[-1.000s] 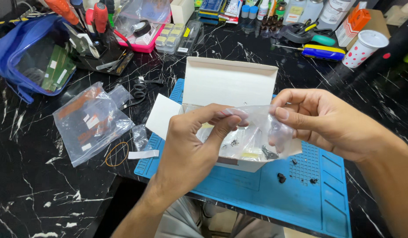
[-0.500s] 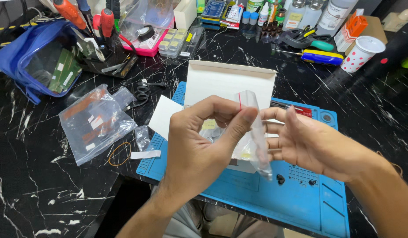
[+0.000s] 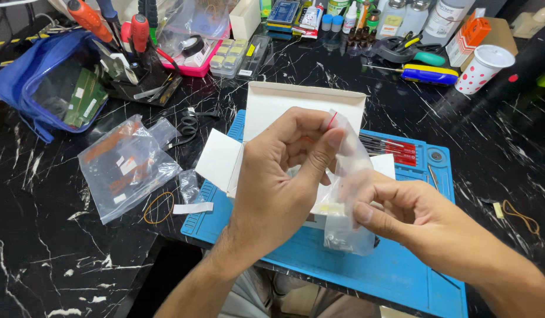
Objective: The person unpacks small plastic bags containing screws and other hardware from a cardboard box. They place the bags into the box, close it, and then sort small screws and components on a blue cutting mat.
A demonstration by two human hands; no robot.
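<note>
Plastic bag [image 3: 349, 194] held up in both hands over the blue mat [image 3: 402, 277].

My left hand [image 3: 278, 176] pinches the bag's top edge between thumb and fingers; my right hand [image 3: 414, 218] has its grip closed on the lower part. I see the bag hanging upright in front of the open white box [image 3: 302, 106], with another clear bag [image 3: 125, 165] lying on the black tabletop [image 3: 49, 235].

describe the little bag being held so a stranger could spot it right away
Over the blue work mat, before the open white box, left hand and right hand hold a small clear zip bag. Unlike the larger bag lying flat, it hangs upright.
</note>
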